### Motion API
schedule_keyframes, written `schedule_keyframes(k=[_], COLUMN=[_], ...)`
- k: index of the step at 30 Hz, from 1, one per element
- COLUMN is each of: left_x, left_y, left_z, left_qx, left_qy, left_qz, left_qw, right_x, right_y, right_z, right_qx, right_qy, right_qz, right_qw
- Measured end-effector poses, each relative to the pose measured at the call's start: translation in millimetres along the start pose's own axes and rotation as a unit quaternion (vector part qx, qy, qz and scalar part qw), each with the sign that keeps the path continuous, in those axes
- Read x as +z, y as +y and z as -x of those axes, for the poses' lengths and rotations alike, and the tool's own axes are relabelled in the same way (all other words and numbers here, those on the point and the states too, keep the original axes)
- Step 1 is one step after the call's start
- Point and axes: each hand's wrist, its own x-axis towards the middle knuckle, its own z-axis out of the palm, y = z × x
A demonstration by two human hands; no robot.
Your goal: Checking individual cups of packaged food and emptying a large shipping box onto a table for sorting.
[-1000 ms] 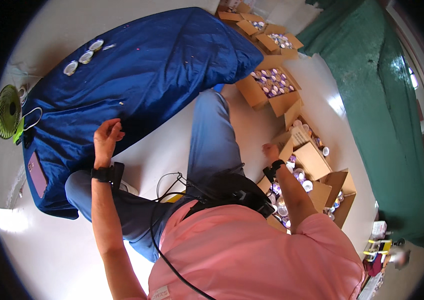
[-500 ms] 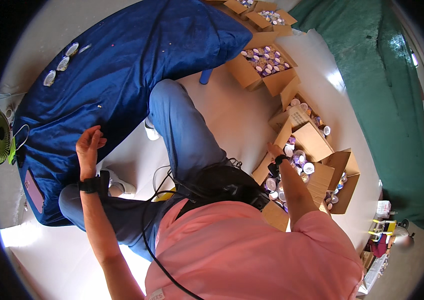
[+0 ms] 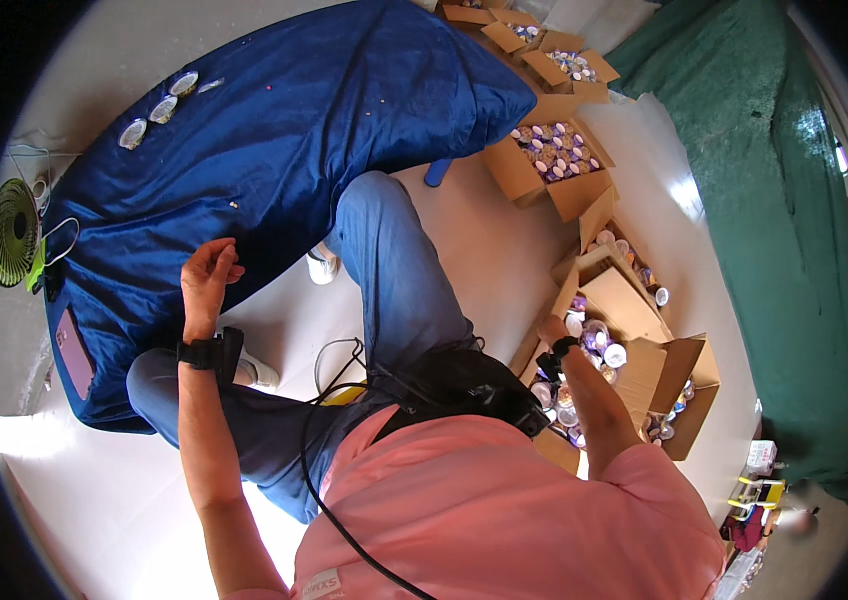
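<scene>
Above the near edge of the blue cloth-covered table [image 3: 294, 110], my left hand [image 3: 208, 285] is raised with its fingers bent and the tips pressed together. Whatever may be between them is too small to tell. To my right, my right hand [image 3: 552, 328] reaches over the edge of an open cardboard box [image 3: 644, 385] crowded with small lidded cups [image 3: 596, 337] in white and purple. Its fingers are mostly hidden from view. Three small round clear cups [image 3: 164, 109] stand in a row on the cloth at the far left.
More open boxes of cups, including a full one [image 3: 556, 150], line the floor to the far right. A green fan [image 3: 14, 232] and a purple phone [image 3: 75, 352] are at the table's left end. A black cable [image 3: 309, 460] crosses my lap. A green curtain [image 3: 759, 200] hangs right.
The whole view has shifted, so the table and most boxes appear further right. My right hand's fingers, extended at the box edge before, are now mostly out of sight. My left hand stays pinched.
</scene>
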Motion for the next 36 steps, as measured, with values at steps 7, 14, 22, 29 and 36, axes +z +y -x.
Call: schedule_keyframes(k=[7,14,22,29,36], left_x=[1.4,11.7,8.8,10.9,41.7], left_y=[-7.6,-3.4,1.7,4.0,7.9], left_z=[1.6,-1.9,7.0,9.3,11.3], left_qx=[-0.012,-0.015,-0.025,-0.027,-0.053], left_qy=[0.011,0.010,0.021,0.014,-0.055], left_qz=[0.012,0.021,-0.003,0.007,0.035], left_qw=[1.000,1.000,0.999,1.000,0.996], right_x=[-137.5,-183.0,-224.9,-218.8,-218.4], right_y=[-127.0,-177.1,-252.7,-258.1,-227.8], right_z=[49.9,16.8,10.7,33.0,62.8], right_qx=[0.001,-0.170,-0.277,-0.396,-0.318], right_qy=[0.178,0.160,0.091,0.031,-0.060], right_qz=[-0.272,-0.201,-0.114,-0.150,-0.036], right_qw=[0.946,0.951,0.950,0.905,0.946])
